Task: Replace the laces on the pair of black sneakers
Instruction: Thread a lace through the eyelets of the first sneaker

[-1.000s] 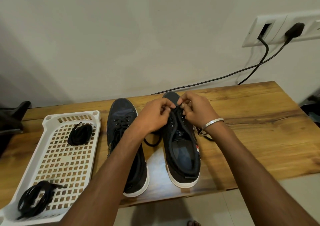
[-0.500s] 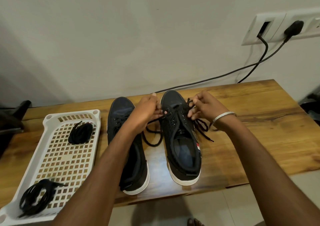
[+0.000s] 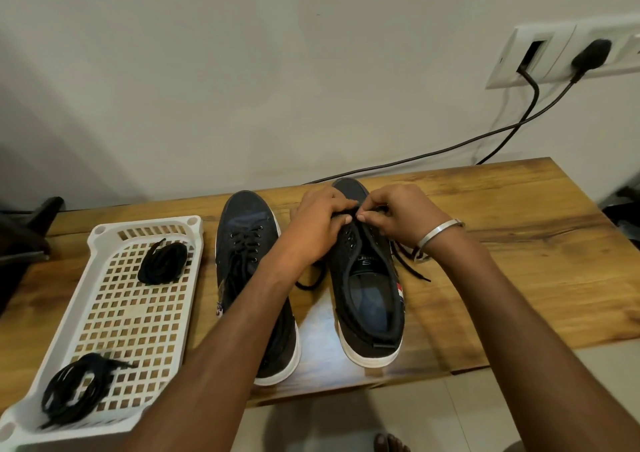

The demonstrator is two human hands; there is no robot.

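Note:
Two black sneakers with white soles stand side by side on the wooden table. The left sneaker (image 3: pixel 247 244) is laced and partly covered by my left forearm. The right sneaker (image 3: pixel 372 292) has its lace only in the eyelets nearest the toe. My left hand (image 3: pixel 317 225) and my right hand (image 3: pixel 398 219) meet over those eyelets, each pinching the black lace (image 3: pixel 410 266). Loose lace ends trail off both sides of the shoe onto the table.
A white perforated basket (image 3: pixel 104 313) lies left of the shoes, with one black lace bundle (image 3: pixel 162 257) at its far end and another (image 3: pixel 76 389) at its near end. Two black cables (image 3: pixel 450 148) run from a wall socket behind the table. The table's front edge is near.
Half a second ago my hands were apart, pulling the lace ends out to each side. They have come back together over the front eyelets of the right sneaker.

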